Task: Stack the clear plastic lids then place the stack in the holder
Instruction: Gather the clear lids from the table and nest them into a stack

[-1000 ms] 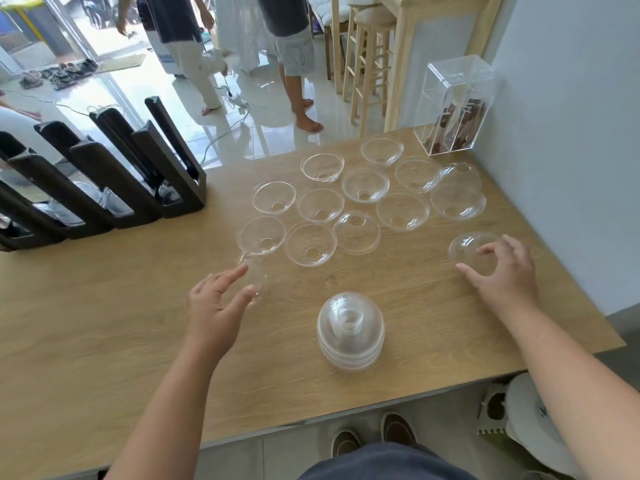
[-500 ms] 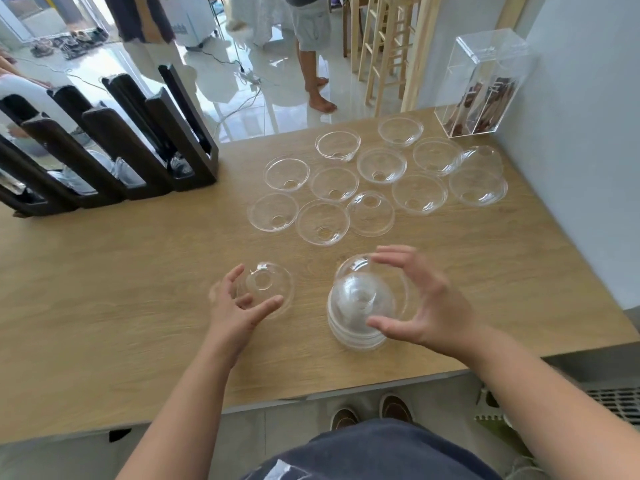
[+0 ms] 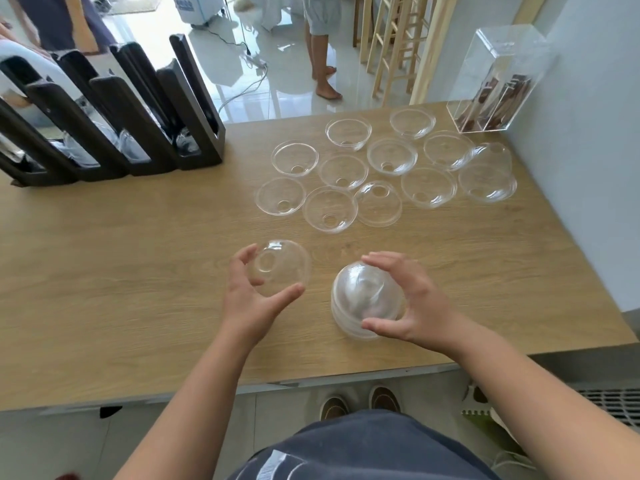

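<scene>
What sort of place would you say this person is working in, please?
Probably a café or drinks-shop counter: a wooden counter strewn with clear dome lids, a black slotted holder for lids, and wooden bar stools on the tiled floor beyond.

Bare table (image 3: 121, 271) lies open to my left, clear up to the holder (image 3: 114, 133). Loose lids (image 3: 363, 181) crowd the far right; a clear box (image 3: 498, 81) blocks that corner.
</scene>
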Demonstrator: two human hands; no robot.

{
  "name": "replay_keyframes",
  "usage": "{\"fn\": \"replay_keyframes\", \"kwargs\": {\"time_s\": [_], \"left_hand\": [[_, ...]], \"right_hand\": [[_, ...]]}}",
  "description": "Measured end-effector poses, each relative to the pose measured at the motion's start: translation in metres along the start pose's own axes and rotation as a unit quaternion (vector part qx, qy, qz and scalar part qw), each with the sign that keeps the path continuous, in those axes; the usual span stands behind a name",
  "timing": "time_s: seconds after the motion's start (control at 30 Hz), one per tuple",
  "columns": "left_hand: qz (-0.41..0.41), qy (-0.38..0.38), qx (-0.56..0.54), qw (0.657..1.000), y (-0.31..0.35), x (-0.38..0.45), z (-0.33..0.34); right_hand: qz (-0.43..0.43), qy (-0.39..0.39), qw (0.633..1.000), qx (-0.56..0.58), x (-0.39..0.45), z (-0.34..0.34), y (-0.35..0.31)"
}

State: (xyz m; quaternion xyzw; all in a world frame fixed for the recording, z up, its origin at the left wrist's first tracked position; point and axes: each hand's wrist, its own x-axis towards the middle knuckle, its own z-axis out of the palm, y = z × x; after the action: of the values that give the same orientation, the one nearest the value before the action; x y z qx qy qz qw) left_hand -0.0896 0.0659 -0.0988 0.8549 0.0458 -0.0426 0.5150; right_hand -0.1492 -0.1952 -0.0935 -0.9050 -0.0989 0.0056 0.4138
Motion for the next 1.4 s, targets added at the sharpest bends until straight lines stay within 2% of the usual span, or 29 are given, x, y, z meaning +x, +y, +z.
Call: {"fn": "replay_keyframes", "kwargs": {"time_s": [0.1, 0.23, 0.33, 0.5, 0.77, 0.87, 0.93, 1.0, 1.07, 1.1, 1.17, 1.27, 1.33, 1.4], "left_hand": [[0.062, -0.042, -0.047, 0.996, 0.024, -0.014, 0.004], [0.137, -0.119, -0.017, 0.983, 0.05, -0.031, 0.023], [0.158, -0.141, 0.036, 0.977, 0.053, -0.036, 0.039], [0.159, -0.156, 0.213, 0.951, 0.046, -0.038, 0.059], [0.129, -0.177, 0.155, 0.963, 0.042, -0.039, 0.059], [0.116, -0.13, 0.055, 0.983, 0.042, -0.019, 0.049], [0.113, -0.089, 0.094, 0.985, 0.044, 0.012, 0.046], [0.139, -0.104, 0.257, 0.951, 0.044, 0.039, 0.048], [0.186, -0.142, 0.403, 0.885, 0.041, 0.053, 0.054], [0.203, -0.154, 0.443, 0.86, 0.04, 0.056, 0.056], [0.227, -0.154, 0.471, 0.838, 0.038, 0.06, 0.058], [0.266, -0.123, 0.429, 0.854, 0.038, 0.058, 0.055], [0.26, -0.095, 0.312, 0.909, 0.036, 0.051, 0.049], [0.173, -0.095, 0.116, 0.973, 0.033, 0.04, 0.042]], "right_hand": [[-0.007, 0.023, 1.0, 0.011, -0.003, -0.005, -0.001], [0.024, 0.067, 0.996, 0.048, -0.013, -0.019, 0.003], [0.038, 0.112, 0.99, 0.069, -0.021, -0.027, 0.011], [0.076, 0.144, 0.985, 0.056, -0.027, -0.04, 0.019], [0.097, 0.141, 0.985, 0.027, -0.007, -0.037, 0.028], [0.105, 0.131, 0.984, -0.05, 0.027, -0.034, 0.04], [0.139, 0.106, 0.978, -0.111, 0.057, -0.036, 0.045], [0.18, 0.074, 0.963, -0.186, 0.082, -0.036, 0.047], [0.19, 0.049, 0.943, -0.268, 0.097, -0.033, 0.046], [0.186, 0.043, 0.936, -0.297, 0.102, -0.03, 0.047], [0.184, 0.039, 0.926, -0.328, 0.109, -0.027, 0.049], [0.175, 0.058, 0.921, -0.343, 0.109, -0.025, 0.051], [0.16, 0.08, 0.927, -0.33, 0.1, -0.024, 0.052], [0.153, 0.091, 0.934, -0.311, 0.087, -0.023, 0.056]]}}
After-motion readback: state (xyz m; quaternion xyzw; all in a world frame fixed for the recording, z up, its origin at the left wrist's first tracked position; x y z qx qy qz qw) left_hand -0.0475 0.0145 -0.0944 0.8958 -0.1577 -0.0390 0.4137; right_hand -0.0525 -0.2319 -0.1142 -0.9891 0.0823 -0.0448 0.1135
